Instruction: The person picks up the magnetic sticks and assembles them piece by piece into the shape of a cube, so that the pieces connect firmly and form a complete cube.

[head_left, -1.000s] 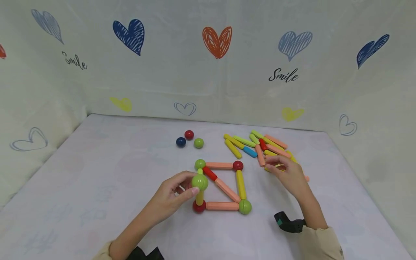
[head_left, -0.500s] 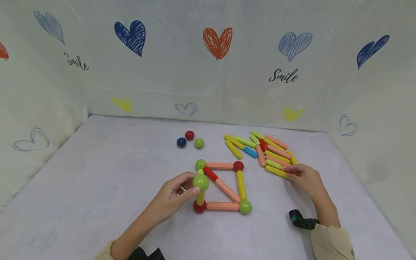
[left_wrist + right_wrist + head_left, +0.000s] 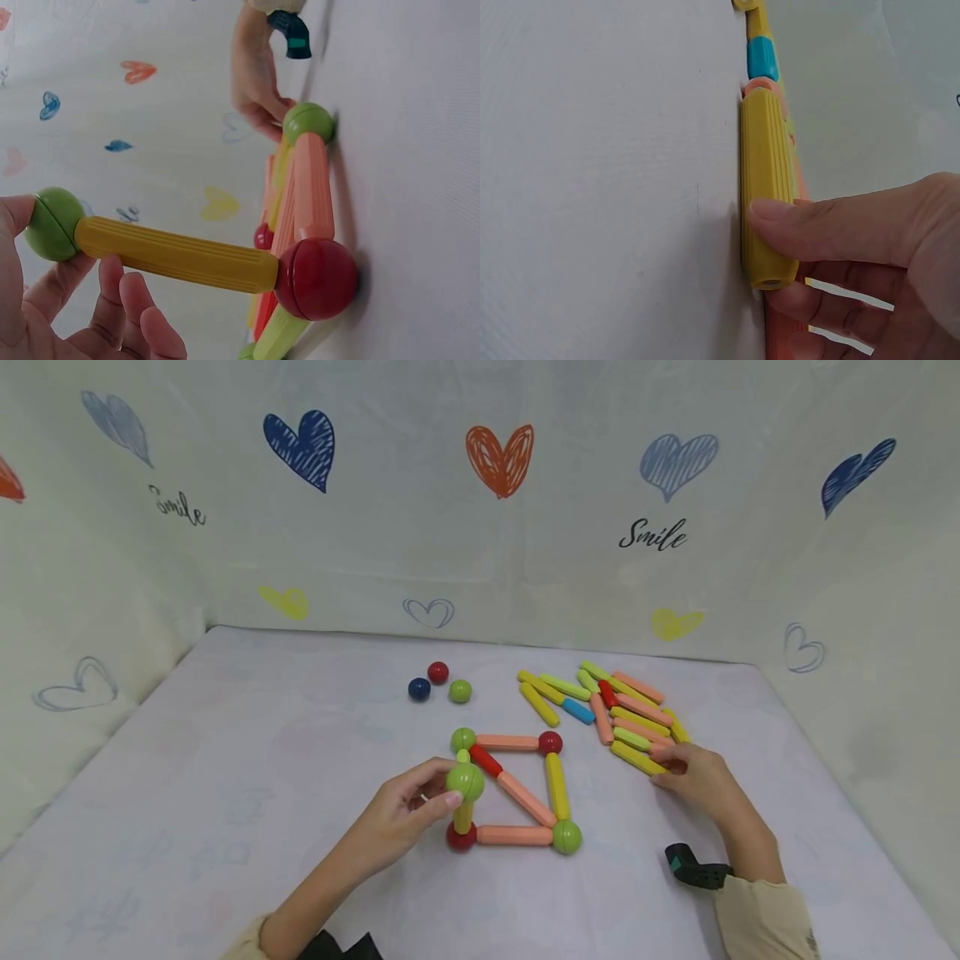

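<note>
My left hand (image 3: 408, 802) pinches a green ball (image 3: 56, 223) between thumb and fingers. That ball tops a yellow rod (image 3: 176, 253) standing up from a red ball (image 3: 316, 279). This red ball is one corner of a flat four-sided frame with balls at its corners, salmon rods (image 3: 513, 836) at front and back, and a diagonal of red and salmon pieces. My right hand (image 3: 697, 781) is at the near edge of the rod pile. Its thumb and fingers pinch the near end of another yellow rod (image 3: 769, 157), which lies along the pile.
Loose red (image 3: 438, 672), dark blue (image 3: 419, 689) and green (image 3: 461, 691) balls lie behind the frame. The pile holds several yellow, green, salmon and red rods, with a blue piece (image 3: 577, 711) at its left. A heart-printed cloth (image 3: 420, 527) hangs behind the table.
My right hand has moved right and toward me, from over the pile to the end of the front yellow rod, which has turned slightly. My left hand keeps its hold on the green ball.
</note>
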